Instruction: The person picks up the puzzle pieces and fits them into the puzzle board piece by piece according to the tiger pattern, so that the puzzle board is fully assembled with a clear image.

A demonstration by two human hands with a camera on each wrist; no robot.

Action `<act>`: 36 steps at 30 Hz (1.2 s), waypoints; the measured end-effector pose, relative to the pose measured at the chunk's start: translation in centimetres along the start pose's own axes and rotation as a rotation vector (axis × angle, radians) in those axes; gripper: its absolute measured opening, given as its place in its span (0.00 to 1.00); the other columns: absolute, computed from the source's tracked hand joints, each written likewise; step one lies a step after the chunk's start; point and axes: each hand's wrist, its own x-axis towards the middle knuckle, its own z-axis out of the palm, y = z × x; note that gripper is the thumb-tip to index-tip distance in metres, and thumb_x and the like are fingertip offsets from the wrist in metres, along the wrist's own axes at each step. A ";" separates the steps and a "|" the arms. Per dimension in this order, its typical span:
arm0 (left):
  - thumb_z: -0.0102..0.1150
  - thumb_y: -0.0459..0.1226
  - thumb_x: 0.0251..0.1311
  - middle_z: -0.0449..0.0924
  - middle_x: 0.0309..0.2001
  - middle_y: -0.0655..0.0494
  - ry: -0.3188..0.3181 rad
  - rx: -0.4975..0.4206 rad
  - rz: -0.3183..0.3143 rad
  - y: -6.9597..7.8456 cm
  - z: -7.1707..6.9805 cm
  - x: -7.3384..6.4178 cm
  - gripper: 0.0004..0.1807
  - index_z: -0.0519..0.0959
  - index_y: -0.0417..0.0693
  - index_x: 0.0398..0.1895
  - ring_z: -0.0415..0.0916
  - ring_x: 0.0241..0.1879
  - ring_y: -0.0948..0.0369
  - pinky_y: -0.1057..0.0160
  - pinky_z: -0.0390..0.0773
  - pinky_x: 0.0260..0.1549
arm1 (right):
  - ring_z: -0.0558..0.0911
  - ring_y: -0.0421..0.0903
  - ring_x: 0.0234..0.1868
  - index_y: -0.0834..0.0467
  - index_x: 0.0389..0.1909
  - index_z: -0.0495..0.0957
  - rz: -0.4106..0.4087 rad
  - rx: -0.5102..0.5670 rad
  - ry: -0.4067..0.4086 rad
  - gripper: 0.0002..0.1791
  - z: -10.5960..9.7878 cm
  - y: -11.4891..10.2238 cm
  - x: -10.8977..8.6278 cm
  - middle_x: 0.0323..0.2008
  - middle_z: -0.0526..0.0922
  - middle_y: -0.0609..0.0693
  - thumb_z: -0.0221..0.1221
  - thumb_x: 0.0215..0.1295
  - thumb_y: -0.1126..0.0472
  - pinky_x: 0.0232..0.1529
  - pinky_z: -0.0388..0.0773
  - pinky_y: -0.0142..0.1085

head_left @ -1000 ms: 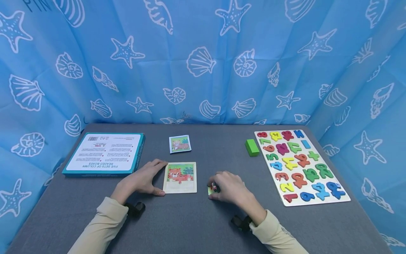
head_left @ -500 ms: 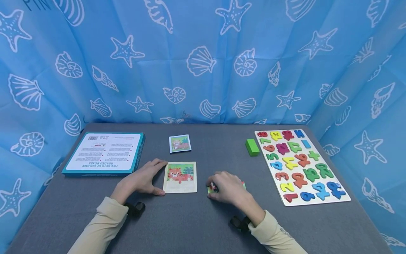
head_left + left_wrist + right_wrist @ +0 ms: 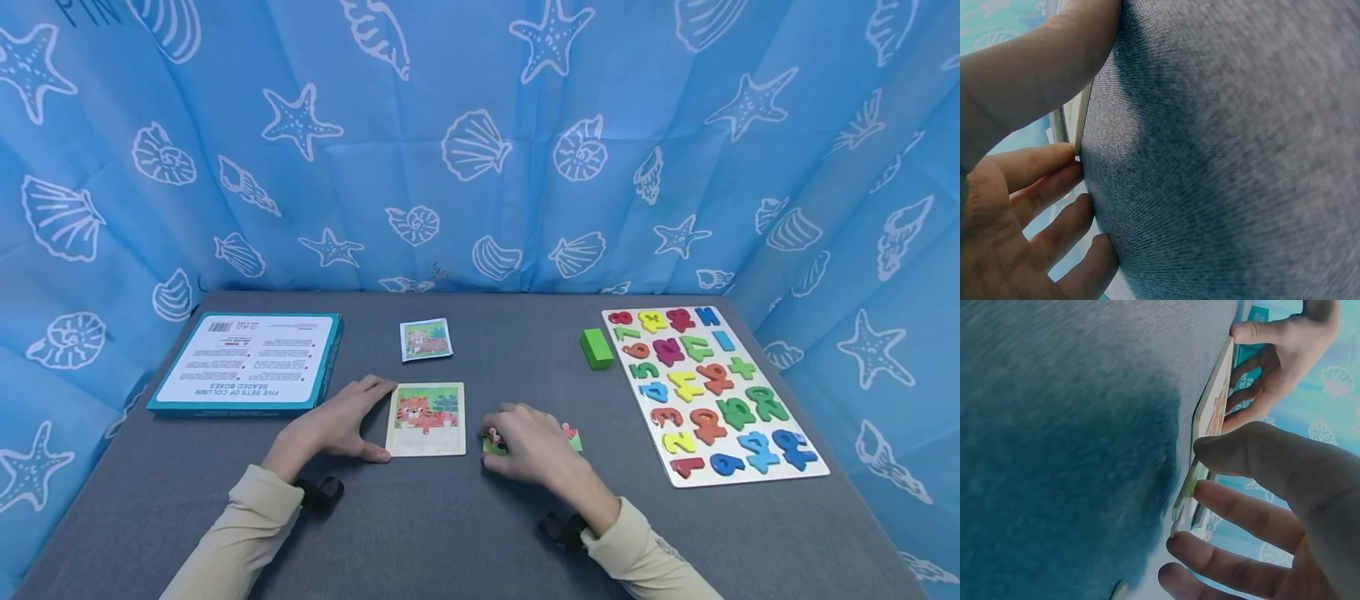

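Observation:
A square puzzle board (image 3: 426, 448) with a pale border lies in the middle of the table, its upper part showing a tiger picture (image 3: 420, 410). My left hand (image 3: 341, 421) rests at its left side, thumb by the near corner and index finger by the far one. Right of the board, my right hand (image 3: 531, 442) holds a puzzle piece (image 3: 492, 443) between thumb and fingers, low over the cloth. Part of this piece is hidden under the hand. Another puzzle piece (image 3: 573, 438), green and red, shows behind the right hand. In the right wrist view, the held piece (image 3: 1186, 494) is seen edge-on.
Behind the board lies a small picture card (image 3: 425, 340). A flat teal-edged box (image 3: 247, 367) sits at the left. Toward the right are a green block (image 3: 597, 348) and a white board (image 3: 652, 450) of colourful numbers. A blue shell-print curtain (image 3: 480, 192) hangs behind the table.
My right hand has slid slightly left toward the puzzle board with the puzzle piece, uncovering more of the piece behind it. The left hand and the board stay in place.

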 end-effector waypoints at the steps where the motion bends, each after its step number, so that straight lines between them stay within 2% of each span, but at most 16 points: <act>1: 0.79 0.54 0.48 0.64 0.73 0.42 0.000 0.001 0.000 0.0 0.0 0.0 0.57 0.60 0.44 0.78 0.63 0.72 0.42 0.35 0.68 0.69 | 0.71 0.40 0.29 0.54 0.43 0.88 -0.002 -0.001 0.000 0.12 0.0 -0.1 0.1 0.32 0.81 0.48 0.70 0.58 0.57 0.24 0.65 0.32; 9: 0.79 0.54 0.49 0.64 0.73 0.42 0.001 0.001 -0.003 0.1 0.0 0.0 0.57 0.60 0.44 0.78 0.63 0.73 0.41 0.35 0.67 0.69 | 0.69 0.40 0.27 0.54 0.44 0.87 -0.043 -0.019 0.008 0.13 0.1 -1.7 1.0 0.30 0.79 0.46 0.70 0.58 0.57 0.23 0.61 0.30; 19: 0.79 0.54 0.48 0.63 0.74 0.42 0.001 -0.013 -0.008 0.1 0.0 0.0 0.57 0.60 0.44 0.78 0.62 0.74 0.41 0.35 0.66 0.69 | 0.69 0.38 0.28 0.51 0.47 0.87 -0.087 -0.007 -0.060 0.14 0.7 -4.6 3.3 0.30 0.78 0.44 0.69 0.61 0.54 0.23 0.61 0.29; 26: 0.79 0.55 0.48 0.65 0.73 0.42 0.010 -0.014 0.011 -0.2 0.1 0.0 0.57 0.61 0.44 0.78 0.63 0.73 0.41 0.35 0.67 0.69 | 0.71 0.35 0.30 0.49 0.46 0.87 -0.119 -0.025 -0.053 0.13 1.6 -6.4 4.9 0.34 0.83 0.42 0.69 0.60 0.52 0.22 0.65 0.29; 36: 0.80 0.53 0.49 0.66 0.72 0.43 0.015 -0.016 0.022 -0.2 0.1 0.0 0.56 0.61 0.43 0.77 0.64 0.72 0.41 0.35 0.68 0.68 | 0.73 0.36 0.30 0.46 0.45 0.87 -0.111 -0.063 -0.031 0.13 2.7 -7.5 6.3 0.33 0.82 0.41 0.69 0.61 0.50 0.23 0.65 0.30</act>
